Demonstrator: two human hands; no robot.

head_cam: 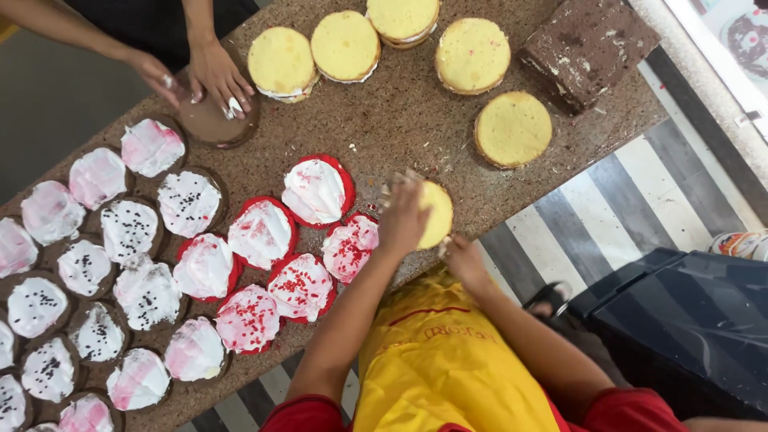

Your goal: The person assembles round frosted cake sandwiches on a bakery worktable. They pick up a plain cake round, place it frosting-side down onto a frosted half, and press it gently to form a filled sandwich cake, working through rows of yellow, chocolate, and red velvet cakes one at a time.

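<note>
The left hand (402, 214) lies flat, fingers spread, on top of a round yellow sponge cake layer (438, 213) at the near edge of the brown speckled tabletop (400, 120). The right hand (464, 260) sits just beside the layer's lower rim, fingers curled toward it; whether they pinch the rim or only touch it cannot be told from this view.

To handle this layer well, I judge that the pressure from above should stay light and even, since sponge dents and tears easily, and the lower hand should steady the rim rather than squeeze it. The layer sits close to the tabletop's edge, so keeping it fully supported matters.

Just left of the layer, nearly touching the left hand, lie 7 red velvet rounds (318, 190) spread with white cream and red crumbs. Farther left are many chocolate rounds (128, 229) with white cream and dark sprinkles. 5 more plain yellow layers (512, 128) and a chocolate cake slab (588, 46) lie well apart at the far side. Another person's hands (216, 76) press on a bare chocolate round (210, 120).
</note>
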